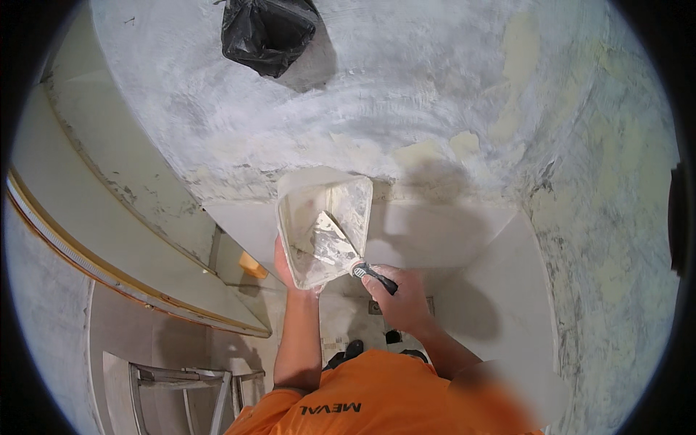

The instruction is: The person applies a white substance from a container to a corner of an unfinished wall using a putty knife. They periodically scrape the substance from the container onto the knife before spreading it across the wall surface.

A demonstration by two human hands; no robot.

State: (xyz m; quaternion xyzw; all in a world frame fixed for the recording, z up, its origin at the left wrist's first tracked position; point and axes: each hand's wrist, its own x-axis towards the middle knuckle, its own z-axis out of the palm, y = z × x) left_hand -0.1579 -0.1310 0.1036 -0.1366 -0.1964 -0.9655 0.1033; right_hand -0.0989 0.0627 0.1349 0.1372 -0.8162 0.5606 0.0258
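Out in front of my body, my left hand (284, 267) grips a white plastic bucket (308, 203) by its left side and underside. The bucket is tilted so that its mouth faces me, and its inner walls are smeared with pale filler. My right hand (400, 296) is closed around the black handle of a putty knife (338, 233). The knife's wide blade reaches into the bucket and carries streaks of the filler. Its lower end lies by the bucket's near right rim. Part of my left hand is hidden behind the bucket.
Ahead is a patchy, plastered wall surface (406, 94). A black plastic bag (264, 40) hangs or stands at the top. On the left runs a panel with a yellowish edge (138, 279). An orange block (252, 265) lies beyond my left forearm, and a stepladder (181, 380) stands lower left.
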